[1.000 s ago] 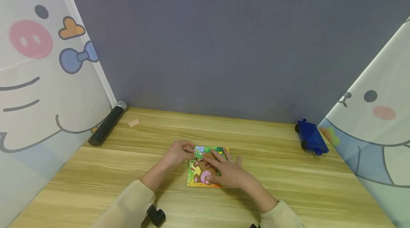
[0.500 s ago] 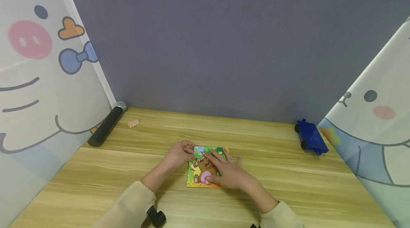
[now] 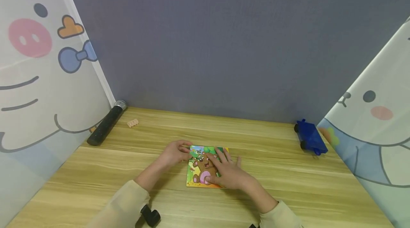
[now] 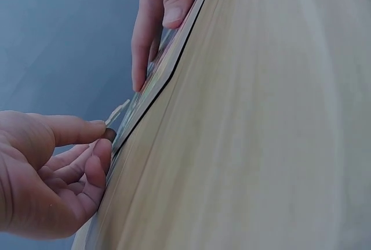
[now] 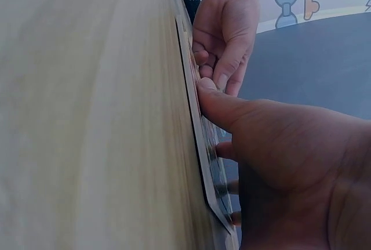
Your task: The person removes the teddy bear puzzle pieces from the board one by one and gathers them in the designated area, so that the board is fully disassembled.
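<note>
- Far left: a whitish panel with a cartoon pig snout and a blue bow printed on it.
- Next along, a black microphone with a silver head, lying at an angle right by that panel.
- Little pinkish-tan block on the desk, just right of the mic.
- Left hand: thumb and finger are pinching a thin piece, held tilted at the top-left corner of the puzzle board.
- Puzzle board: flat on the desk, between both hands, with a brown cartoon bear on it.
- Right hand: fingers spread out, resting on the right side of the board, not gripping anything.
- Way over right, a blue toy cart with black wheels, near another cartoon-print panel.
</note>
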Motion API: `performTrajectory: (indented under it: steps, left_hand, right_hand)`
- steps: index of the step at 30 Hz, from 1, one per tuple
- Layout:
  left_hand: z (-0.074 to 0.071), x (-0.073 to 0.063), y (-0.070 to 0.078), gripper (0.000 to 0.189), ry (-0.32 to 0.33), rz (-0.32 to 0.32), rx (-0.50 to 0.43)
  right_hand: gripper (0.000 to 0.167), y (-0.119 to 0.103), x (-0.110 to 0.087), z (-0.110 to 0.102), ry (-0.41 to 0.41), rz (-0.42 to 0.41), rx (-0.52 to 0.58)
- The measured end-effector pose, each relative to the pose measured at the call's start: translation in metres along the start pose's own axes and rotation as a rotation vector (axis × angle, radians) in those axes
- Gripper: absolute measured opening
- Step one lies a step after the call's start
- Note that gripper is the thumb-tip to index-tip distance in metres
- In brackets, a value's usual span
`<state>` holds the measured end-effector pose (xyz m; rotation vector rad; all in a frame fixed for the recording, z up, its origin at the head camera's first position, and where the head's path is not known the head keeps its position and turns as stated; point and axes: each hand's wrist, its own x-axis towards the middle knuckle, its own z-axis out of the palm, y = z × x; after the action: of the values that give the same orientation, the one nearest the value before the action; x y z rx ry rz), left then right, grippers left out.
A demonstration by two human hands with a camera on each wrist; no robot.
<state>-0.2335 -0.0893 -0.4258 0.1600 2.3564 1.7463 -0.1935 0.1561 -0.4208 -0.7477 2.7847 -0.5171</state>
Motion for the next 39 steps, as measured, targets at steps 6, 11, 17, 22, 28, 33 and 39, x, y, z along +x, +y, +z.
performTrajectory:
  steps: [6,11,17,22,28,33,39]
  left_hand:
    - [-0.007,-0.003,-0.004,0.046,-0.012,0.003,-0.001]
    - [-0.013,-0.006,-0.005,0.045,-0.012,0.009,0.019]
    - [-0.023,-0.010,-0.009,0.046,-0.064,0.045,0.012]
    - [-0.032,-0.014,-0.013,0.049,-0.108,0.063,0.007]
    - [-0.040,-0.018,-0.015,0.051,-0.109,0.058,0.012]
    - [-0.050,-0.022,-0.018,0.053,-0.094,0.039,0.012]
    - [-0.064,-0.026,-0.022,0.052,-0.049,-0.006,0.024]
  right_hand:
    - [0.082,-0.001,0.000,0.001,0.005,-0.004,0.012]
    - [0.083,-0.001,0.000,0.000,0.028,-0.007,0.039]
    - [0.082,0.003,-0.003,-0.004,0.078,0.029,0.022]
    - [0.088,0.006,-0.008,-0.010,0.056,0.107,-0.012]
    - [0.096,0.007,-0.012,-0.011,0.008,0.147,-0.024]
    - [0.096,0.007,-0.011,-0.010,0.014,0.150,-0.025]
    - [0.097,0.007,-0.009,-0.010,0.015,0.149,-0.026]
